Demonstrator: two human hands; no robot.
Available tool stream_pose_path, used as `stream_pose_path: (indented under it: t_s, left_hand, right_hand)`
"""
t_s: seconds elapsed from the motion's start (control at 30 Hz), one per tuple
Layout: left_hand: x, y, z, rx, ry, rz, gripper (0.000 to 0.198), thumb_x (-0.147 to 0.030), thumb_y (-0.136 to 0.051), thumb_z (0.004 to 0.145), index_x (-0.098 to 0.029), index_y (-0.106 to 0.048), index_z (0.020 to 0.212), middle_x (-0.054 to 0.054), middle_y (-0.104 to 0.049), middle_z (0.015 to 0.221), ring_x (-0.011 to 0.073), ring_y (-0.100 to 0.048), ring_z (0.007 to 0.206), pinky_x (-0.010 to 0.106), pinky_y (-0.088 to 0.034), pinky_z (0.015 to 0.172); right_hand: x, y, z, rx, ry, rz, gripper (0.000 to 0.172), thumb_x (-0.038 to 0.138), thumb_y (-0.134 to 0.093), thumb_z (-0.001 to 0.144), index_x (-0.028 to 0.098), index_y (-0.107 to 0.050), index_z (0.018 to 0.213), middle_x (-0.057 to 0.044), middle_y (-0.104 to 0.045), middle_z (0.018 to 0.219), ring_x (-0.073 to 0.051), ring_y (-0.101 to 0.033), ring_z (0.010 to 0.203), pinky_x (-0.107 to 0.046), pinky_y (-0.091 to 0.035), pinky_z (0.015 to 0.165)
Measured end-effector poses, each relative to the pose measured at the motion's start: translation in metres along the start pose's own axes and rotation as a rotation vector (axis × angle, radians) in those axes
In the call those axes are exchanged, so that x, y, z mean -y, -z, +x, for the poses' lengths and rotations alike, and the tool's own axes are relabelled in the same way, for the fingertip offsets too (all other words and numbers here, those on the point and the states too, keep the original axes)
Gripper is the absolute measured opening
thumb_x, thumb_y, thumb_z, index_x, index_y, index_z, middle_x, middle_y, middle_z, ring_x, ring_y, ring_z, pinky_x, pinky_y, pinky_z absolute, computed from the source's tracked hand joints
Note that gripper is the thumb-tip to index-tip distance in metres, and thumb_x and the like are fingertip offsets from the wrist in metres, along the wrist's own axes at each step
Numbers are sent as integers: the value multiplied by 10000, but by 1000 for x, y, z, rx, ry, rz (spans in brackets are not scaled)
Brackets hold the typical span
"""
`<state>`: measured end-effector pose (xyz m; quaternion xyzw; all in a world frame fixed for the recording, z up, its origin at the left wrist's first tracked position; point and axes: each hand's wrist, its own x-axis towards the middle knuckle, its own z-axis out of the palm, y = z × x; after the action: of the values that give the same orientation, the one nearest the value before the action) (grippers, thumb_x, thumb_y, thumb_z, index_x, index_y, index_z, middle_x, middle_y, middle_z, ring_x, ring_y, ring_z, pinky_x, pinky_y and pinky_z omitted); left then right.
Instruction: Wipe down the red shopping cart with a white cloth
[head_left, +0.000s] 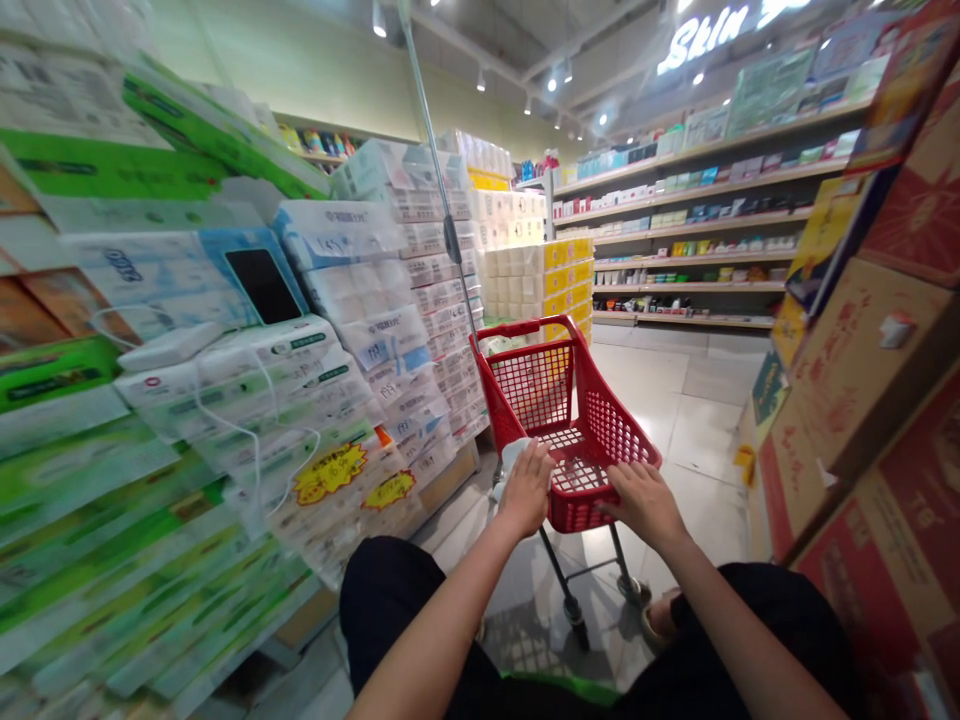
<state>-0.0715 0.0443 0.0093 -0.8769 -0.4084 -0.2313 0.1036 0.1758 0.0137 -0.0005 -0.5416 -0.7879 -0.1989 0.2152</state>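
Observation:
In front of my knees stands a red plastic shopping cart (615, 425) with a lattice basket on dark metal legs and wheels. A pale cloth (514, 455) lies at the basket's near left corner, partly hidden beneath my left hand (527, 492), whose fingers press it against the rim. My right hand (646, 505) is closed over the near right part of the rim, its fingertips reaching to the inner side. Inside the basket only the red lattice shows.
Stacked tissue packs (367, 290) line the left side, with a dark-screened device (262, 285) and white cables on them. Cardboard boxes (862, 370) rise close on the right. Stocked shelves (690, 215) stand beyond the tiled floor (675, 400). A metal pole (431, 130) rises behind the cart.

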Motion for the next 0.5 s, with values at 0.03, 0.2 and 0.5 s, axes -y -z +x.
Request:
stream_pose_path:
  t_s: [0.03,0.2,0.5]
  left_hand:
    - [-4,-2,-3,-4,-1,17,491,-45,-441,817,-158,-452,1295,89,-335,1530,233,-92,1491,482,-252,1204]
    - [-29,-10,-27,-46,42,112,570,-88,-449,840,-130,-364,1403,124,-288,1552,278,-95,1488,527,-269,1188]
    - [-49,-21,-26,-101,148,215,453,-182,-454,898,-94,-437,1342,177,-448,1414,334,-332,1398,598,-275,1168]
  right_hand:
    - [4,-2,2,-2,-2,-7,301,397,-713,786,201,-561,956,-39,-614,895,-222,-508,887,-356,-318,881]
    - [26,-5,11,-38,-38,-25,284,403,-693,803,197,-560,946,-53,-597,893,-231,-483,879,-355,-307,852]
    - [78,5,17,-12,-109,-64,164,271,-636,828,175,-567,943,-77,-581,881,-241,-467,855,-379,-306,817]
